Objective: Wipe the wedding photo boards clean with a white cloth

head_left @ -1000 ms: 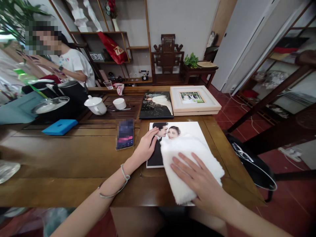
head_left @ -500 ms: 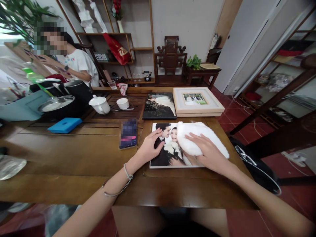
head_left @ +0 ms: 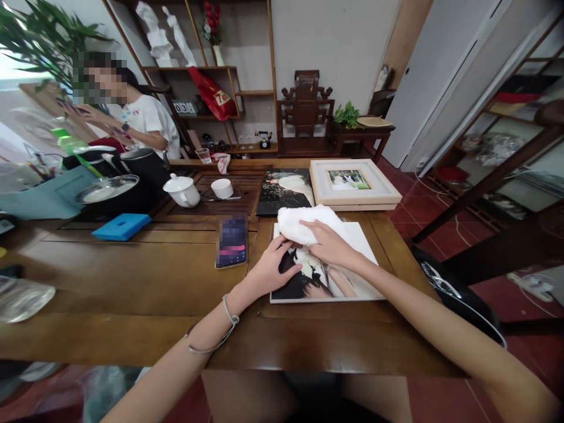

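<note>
A wedding photo panel [head_left: 315, 291] with white edges lies flat on the wooden table in front of me. My left hand [head_left: 275, 267] rests on its left part, fingers and thumb spread. Under my right hand [head_left: 330, 244] is a folded white cloth [head_left: 293, 222], which it grips and presses on the panel's upper left part. The cloth covers the faces in the picture and reaches past the far edge. Left of the panel lies a phone [head_left: 232, 241].
Behind the panel are a dark photo panel [head_left: 282, 197] and a pale framed picture [head_left: 317, 191]. A lidded white cup [head_left: 183, 191], a small white bowl [head_left: 222, 188] and a blue block [head_left: 123, 227] stand left. A person [head_left: 150, 120] sits beyond the table.
My right hand has slid the white cloth leftward and away from me across the panel, uncovering its right side. My left hand stays in about the same place.
</note>
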Tool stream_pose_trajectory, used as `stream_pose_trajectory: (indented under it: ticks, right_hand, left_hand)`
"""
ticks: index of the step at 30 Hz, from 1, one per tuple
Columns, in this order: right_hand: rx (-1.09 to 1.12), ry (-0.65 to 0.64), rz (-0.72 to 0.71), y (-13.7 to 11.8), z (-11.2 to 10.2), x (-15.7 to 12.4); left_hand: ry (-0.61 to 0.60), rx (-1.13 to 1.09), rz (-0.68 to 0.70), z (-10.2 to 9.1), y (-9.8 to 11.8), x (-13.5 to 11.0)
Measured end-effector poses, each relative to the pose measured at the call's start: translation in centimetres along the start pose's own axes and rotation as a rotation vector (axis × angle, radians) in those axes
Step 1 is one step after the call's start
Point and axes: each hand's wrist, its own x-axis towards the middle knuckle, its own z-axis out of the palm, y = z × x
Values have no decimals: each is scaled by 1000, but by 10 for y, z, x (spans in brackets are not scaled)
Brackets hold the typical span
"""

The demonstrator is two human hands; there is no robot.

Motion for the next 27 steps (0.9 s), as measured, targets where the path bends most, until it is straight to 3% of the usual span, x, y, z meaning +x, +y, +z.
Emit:
stream_pose_trajectory:
  ticks: [8,11,14,19,22,27]
  right_hand:
    - [-171,137,130,63,-19,-74]
    - [-235,119,134,56,-13,-78]
    - [-265,40,94,27,-4,-74]
    - [-160,-123,-205,-16,3,-80]
    - [-106,-114,-242,-11,2,-83]
    - [-216,57,26,34,-5,-70]
  left_hand:
    - [2,-52,-64,12,-3,-4]
    - [44,-57,-80,16,-3,-4]
    - [91,-93,-104,17,-6,-2]
    - [116,-125,-76,14,-12,2]
    - [114,-124,-72,12,-13,2]
    - [128,-109,-89,14,-16,-2]
